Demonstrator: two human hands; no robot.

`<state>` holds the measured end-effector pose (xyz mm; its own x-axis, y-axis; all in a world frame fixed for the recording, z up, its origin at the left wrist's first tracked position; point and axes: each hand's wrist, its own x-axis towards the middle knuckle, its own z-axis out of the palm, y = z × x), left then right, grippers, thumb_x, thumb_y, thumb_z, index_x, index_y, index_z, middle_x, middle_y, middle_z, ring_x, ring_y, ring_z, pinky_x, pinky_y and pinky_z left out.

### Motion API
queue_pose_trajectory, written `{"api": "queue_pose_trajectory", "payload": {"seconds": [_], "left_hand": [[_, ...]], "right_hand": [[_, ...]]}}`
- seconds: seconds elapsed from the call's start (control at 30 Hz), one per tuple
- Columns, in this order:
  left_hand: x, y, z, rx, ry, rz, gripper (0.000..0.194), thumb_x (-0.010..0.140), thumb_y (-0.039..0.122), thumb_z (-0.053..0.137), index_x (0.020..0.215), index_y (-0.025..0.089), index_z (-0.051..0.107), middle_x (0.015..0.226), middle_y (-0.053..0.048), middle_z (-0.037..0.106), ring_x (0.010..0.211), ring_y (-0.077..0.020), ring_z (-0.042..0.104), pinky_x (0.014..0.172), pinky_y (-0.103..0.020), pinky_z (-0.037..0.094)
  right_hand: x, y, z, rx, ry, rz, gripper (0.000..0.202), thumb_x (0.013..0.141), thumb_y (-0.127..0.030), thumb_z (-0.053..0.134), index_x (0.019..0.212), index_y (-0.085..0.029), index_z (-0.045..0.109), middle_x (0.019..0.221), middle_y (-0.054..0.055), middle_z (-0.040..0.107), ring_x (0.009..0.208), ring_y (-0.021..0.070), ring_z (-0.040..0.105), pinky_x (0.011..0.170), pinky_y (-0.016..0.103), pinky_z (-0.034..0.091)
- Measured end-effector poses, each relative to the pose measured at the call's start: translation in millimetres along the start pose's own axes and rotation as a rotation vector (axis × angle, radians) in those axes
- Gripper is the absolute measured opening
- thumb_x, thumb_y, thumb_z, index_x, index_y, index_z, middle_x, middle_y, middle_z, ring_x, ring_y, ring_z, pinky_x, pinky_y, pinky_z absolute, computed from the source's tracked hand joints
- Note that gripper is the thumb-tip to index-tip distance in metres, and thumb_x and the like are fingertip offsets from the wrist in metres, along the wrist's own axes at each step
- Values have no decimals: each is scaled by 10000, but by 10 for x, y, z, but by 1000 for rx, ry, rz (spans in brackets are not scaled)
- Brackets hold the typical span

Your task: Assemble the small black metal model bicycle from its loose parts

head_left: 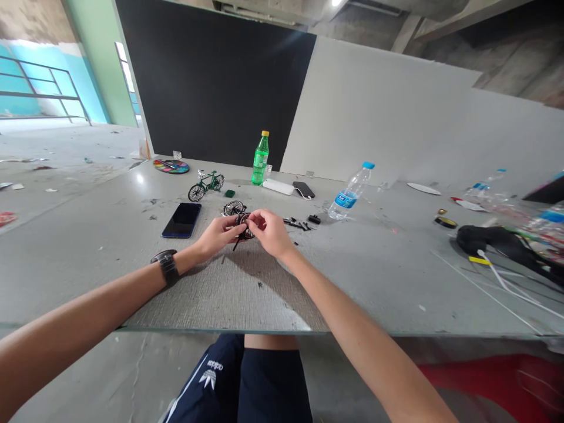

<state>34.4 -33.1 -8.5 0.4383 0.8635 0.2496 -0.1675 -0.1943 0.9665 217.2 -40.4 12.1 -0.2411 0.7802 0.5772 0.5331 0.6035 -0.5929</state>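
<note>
Between both hands is a black miniature bicycle [235, 208], partly hidden by my fingers, with one small spoked wheel showing beyond them. My left hand [218, 232] is closed around its frame from the left. From the right, the fingertips of my right hand [268, 228] pinch at its near wheel; any tiny part between them is too small to make out. Just right of my right hand lie small black parts [301, 224] and a black block [314, 219]. Behind my left hand stands an assembled green miniature bicycle [206, 184], with a small green piece [230, 193] beside it.
A dark phone [182, 220] lies left of my hands. Behind stand a green bottle [260, 158], a white power bank [278, 187] cabled to another phone [304, 189], and a tilted water bottle [351, 192]. A paint palette [171, 167] is back left; black tape [445, 222] and cables lie right.
</note>
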Motion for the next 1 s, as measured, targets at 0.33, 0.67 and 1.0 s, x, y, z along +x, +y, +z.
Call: {"api": "queue_pose_trajectory", "payload": {"seconds": [0.33,0.67,1.0], "left_hand": [[-7,8,-11,-27,11,-1,363,876,469,697,1011,134,729,990,-81,721,903,-187,683,884,-366,575],[-3,-22,-34,0,-3,6,374,879,480,702,1038,143,727,986,-70,717,888,-180,684,900,-382,585],[-27,44,4,-46,10,-27,360,848,472,728,952,128,726,956,-74,721,890,-185,687,909,-388,579]], "right_hand": [[2,-29,-83,44,-99,-69,160,995,-341,547,948,-201,609,927,49,616,835,163,599,748,296,501],[7,-37,-84,63,-113,-53,132,977,-321,564,935,-203,607,905,38,609,800,161,586,738,300,494],[14,-11,-95,79,-149,-83,173,995,-352,543,943,-198,603,912,36,596,804,156,573,753,300,489]]}}
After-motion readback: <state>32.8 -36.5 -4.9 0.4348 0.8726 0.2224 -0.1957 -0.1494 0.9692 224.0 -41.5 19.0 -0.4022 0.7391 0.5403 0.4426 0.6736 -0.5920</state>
